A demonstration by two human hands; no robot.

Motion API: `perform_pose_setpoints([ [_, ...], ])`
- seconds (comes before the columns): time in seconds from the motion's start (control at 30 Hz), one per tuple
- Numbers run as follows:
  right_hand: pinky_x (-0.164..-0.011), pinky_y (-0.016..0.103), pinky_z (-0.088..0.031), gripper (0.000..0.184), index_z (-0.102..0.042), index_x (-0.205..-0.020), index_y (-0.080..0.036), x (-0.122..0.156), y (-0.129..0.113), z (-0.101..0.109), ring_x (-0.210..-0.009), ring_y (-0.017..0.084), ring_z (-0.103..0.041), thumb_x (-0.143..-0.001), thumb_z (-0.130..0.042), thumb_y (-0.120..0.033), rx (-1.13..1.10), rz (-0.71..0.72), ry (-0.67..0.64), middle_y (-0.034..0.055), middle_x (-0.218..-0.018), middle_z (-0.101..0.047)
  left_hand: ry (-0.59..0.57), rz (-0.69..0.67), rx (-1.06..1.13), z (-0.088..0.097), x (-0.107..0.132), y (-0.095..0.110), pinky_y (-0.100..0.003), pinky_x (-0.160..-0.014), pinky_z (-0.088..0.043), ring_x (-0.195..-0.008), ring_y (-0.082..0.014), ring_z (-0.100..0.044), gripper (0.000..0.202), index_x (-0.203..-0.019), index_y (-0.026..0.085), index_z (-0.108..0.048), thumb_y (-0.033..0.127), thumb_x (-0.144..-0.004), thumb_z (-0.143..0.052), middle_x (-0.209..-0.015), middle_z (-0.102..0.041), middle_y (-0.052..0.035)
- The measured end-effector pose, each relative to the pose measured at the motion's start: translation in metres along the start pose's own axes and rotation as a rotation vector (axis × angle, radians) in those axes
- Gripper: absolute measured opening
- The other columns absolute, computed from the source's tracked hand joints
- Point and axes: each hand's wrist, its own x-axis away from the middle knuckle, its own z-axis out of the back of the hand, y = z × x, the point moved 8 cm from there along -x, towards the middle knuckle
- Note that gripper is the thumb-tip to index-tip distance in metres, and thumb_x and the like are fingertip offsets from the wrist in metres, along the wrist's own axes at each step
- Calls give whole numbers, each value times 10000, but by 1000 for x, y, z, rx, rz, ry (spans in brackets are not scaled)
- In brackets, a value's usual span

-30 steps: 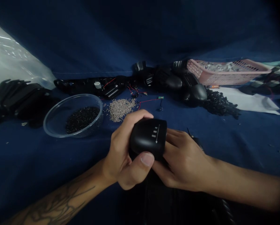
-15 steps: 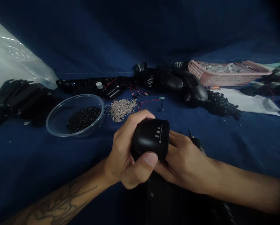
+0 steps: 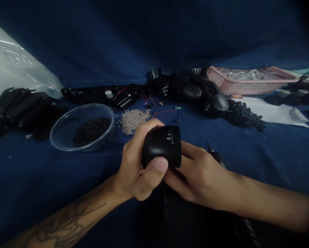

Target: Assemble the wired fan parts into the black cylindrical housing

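A matte black case (image 3: 162, 146) sits between both hands, just above the middle of the view and a little left of centre. Its long axis seems to run roughly from 9 to 3 o'clock, though the rounded shape makes this hard to judge. The printed arrow (image 3: 172, 136) on its top points to 6 o'clock, beside three small pale bars.

The left hand (image 3: 133, 162) cups the case's left end, its fingers (image 3: 146, 129) pressed together over the far side and its thumb (image 3: 156, 168) pressed on the near face. The right hand (image 3: 201, 175) holds the right end, its fingers (image 3: 189, 151) close together against the case, their tips hidden behind it.

Dark blue cloth (image 3: 40, 179) covers the surface and rises behind as a backdrop. From the case, a clear bowl (image 3: 66, 137) of black granules lies at 9 o'clock, a heap of small silvery pieces (image 3: 133, 121) at 11, and a pink basket (image 3: 252, 81) at 2. White paper (image 3: 273, 113) lies at 3, and a plastic bag (image 3: 14, 51) at 10.
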Motion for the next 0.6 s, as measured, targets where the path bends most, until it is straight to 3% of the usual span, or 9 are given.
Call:
perform_pose_setpoints([
  [0.33,-619,276,-439,226,-656,-957,-36,1,5,-1,-703,136,-521,-984,-532,-223,34,-86,-1,72,-801,-584,-13,114,102,-2,2,-10,-333,-654,-532,-838,-202,-612,523,-1253,168,-566,598,-960,-503,-979,-622,-82],
  [0.6,-629,293,-447,327,-636,-899,-67,1,5,-2,-704,147,-543,-1040,-496,-327,47,-72,-12,75,-796,-596,17,125,22,0,4,-9,-309,-624,-512,-790,-182,-615,527,-1224,171,-587,617,-973,-461,-922,-642,-70],
])
